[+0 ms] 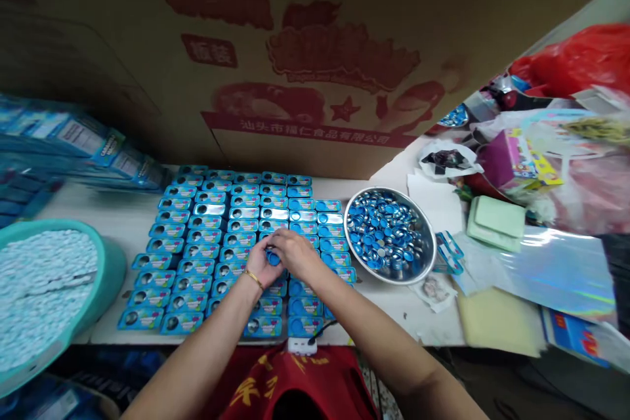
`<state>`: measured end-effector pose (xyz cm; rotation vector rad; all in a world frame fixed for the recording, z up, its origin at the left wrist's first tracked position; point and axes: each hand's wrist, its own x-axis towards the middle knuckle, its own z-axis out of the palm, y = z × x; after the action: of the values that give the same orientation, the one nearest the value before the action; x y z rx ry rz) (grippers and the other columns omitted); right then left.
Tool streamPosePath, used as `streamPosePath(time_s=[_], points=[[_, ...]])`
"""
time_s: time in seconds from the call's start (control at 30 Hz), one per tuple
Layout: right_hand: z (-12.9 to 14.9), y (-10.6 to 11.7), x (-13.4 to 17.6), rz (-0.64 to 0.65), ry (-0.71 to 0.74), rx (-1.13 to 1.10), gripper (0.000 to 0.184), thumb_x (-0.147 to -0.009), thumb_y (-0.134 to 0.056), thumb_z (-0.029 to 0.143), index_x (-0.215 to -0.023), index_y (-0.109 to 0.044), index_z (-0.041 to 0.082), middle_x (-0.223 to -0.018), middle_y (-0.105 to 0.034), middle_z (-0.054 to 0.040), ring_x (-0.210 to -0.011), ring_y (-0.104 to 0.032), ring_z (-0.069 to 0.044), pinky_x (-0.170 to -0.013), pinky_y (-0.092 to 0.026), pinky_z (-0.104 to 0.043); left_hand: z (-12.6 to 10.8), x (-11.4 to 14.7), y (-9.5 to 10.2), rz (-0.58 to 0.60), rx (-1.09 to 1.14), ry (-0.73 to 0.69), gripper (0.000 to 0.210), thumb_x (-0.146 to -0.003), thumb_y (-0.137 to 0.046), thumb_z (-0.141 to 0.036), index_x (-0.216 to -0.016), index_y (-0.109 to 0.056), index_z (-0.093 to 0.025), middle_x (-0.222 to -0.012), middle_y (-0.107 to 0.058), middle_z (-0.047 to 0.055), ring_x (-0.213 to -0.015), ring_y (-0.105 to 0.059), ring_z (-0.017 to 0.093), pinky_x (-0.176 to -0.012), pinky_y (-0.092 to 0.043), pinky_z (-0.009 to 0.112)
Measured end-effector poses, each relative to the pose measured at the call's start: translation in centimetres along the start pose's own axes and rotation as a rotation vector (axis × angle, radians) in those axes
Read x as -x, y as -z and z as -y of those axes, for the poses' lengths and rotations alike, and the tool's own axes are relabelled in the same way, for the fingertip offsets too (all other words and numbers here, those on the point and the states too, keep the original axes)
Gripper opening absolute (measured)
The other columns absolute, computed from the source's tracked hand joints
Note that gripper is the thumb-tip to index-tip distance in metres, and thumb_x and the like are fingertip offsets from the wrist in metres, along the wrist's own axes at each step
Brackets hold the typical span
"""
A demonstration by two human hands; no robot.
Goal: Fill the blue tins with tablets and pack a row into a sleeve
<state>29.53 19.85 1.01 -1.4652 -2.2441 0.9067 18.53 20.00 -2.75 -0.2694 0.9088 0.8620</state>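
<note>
Wears a red garment point(319, 380) at the near edge of the desk point(384, 321), with a white adapter point(302, 345) on a black cord just there. Has rows of small blue tins point(182, 323) spread backward from that edge, laid flat in columns, likely for reaching each round opening from above. Shows each tin's long axis running roughly left to right, round end to the left, printed panel to the right. Shows blue discs on that round end in most of the two right-hand columns, dark or silvery rounds farther left.

Cups the left hand point(260, 265) palm-up above the middle of the tins, cradling at least one blue cap point(272, 257), probably for having it close. Bends the right hand point(298, 254) over the same cap; cannot tell whether pinching or merely touching. Cannot tell which way the cap faces; being round, has no long axis.

Has a steel bowl point(427, 256) of loose caps just right of the tins, apparently for easy reach, and a green tub point(113, 262) of white pellets point(39, 262) at left. Farther back, has blurred stacks of blue packs point(98, 138) and, behind everything, a large cardboard box point(305, 105).
</note>
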Motion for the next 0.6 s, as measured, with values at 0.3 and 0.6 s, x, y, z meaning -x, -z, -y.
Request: streamPosePath(time_s=[0.3, 0.6], points=[[-2.6, 1.9, -3.6, -0.012, -0.099, -0.248, 0.017, -0.076, -0.056, 0.022, -0.090, -0.064, 0.020, -0.082, -0.062, -0.0015, -0.077, -0.056, -0.013, -0.071, -0.044, -0.025, -2.8, 0.1, 0.6, 0.046, 0.006, -0.078, 0.010, -0.076, -0.051, -0.014, -0.083, -0.057, -0.010, -0.073, -0.063, 0.007, -0.069, -0.061, 0.014, -0.061, -0.052, 0.026], [-3.3, 0.7, -5.4, -0.098, -0.068, -0.258, 0.017, -0.078, -0.048, 0.019, -0.086, -0.064, 0.020, -0.085, -0.062, -0.0025, -0.077, -0.058, -0.013, -0.072, -0.045, -0.026, -3.7, 0.2, 0.1, -0.025, 0.050, -0.108, 0.003, -0.075, -0.054, -0.013, -0.076, -0.056, -0.011, -0.073, -0.061, 0.005, -0.063, -0.059, 0.011, -0.047, -0.047, 0.017]])
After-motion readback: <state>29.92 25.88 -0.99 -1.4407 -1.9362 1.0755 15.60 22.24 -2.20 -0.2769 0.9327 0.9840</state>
